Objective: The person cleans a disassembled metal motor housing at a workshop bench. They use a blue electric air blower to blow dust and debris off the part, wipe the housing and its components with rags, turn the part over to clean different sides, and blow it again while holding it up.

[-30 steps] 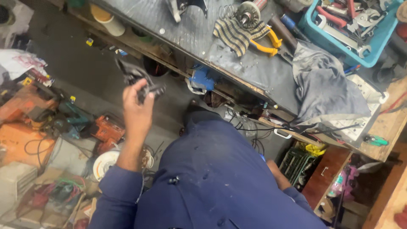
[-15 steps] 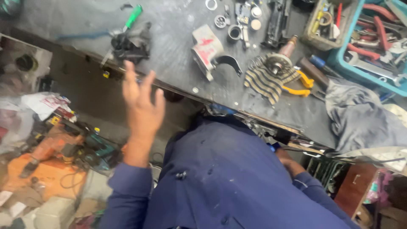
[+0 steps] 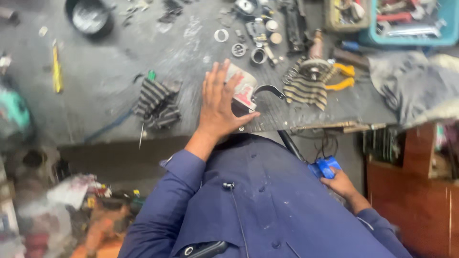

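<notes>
A: Red-and-white tool housing (image 3: 243,88), centre of the frame, lay on the grey workbench (image 3: 110,71) near its front edge. Left hand (image 3: 219,102) was spread flat, fingers wide, resting over the housing's left side; nothing gripped.

B: Handling?

A: Judged a rigid shell, plastic or cast metal, moderately heavy, probably greasy given the bench. A dark curved handle (image 3: 270,90) projected to its right; that, or the body across its width, looked the surest hold.

B: Right hand?

A: Right hand (image 3: 338,182), lower right below the bench edge, was closed around a small blue object (image 3: 325,167), apparently joined to a black cable (image 3: 288,145).

B: Containers?

A: Blue tray (image 3: 411,38), upper right: hand tools, red handles among them. Beside it a tan box (image 3: 334,21), contents blurred. Dark round bowl (image 3: 88,16), upper left: contents unclear.

B: Loose items?

A: Metal rings (image 3: 239,49) above the housing; striped rag (image 3: 157,102) to its left; armature (image 3: 313,69) on another striped cloth, with yellow-handled pliers (image 3: 342,79) to the right.
</notes>
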Demonstrator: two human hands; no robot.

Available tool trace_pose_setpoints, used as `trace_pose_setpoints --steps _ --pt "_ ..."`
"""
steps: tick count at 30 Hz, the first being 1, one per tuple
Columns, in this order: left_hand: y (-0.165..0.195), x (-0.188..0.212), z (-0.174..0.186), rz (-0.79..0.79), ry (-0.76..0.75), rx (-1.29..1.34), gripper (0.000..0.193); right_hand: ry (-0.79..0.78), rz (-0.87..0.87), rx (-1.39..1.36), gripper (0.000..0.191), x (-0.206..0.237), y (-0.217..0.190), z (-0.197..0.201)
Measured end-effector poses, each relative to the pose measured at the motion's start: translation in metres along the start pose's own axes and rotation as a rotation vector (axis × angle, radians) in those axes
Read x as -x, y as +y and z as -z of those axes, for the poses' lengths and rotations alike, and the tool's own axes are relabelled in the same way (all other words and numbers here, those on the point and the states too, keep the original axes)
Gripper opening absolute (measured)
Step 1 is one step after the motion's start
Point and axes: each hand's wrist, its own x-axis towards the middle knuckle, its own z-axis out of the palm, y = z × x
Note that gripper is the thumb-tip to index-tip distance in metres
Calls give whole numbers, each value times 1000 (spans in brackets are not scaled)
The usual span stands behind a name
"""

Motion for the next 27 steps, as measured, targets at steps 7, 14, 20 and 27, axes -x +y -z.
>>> trace_pose_setpoints --steps 7,14,20,27 --pt "-21 -7 -9 15 -134 289 102 162 -54 -354 34 114 52 -40" --pt "-27 3 -17 -37 -88 366 113 283 -10 -744 31 169 16 -95" --pt "-29 12 -15 -178 -54 366 121 246 -40 -584 32 177 -29 -133" --pt "-28 18 -18 -261 -44 352 123 325 -178 -604 37 187 -36 -161"
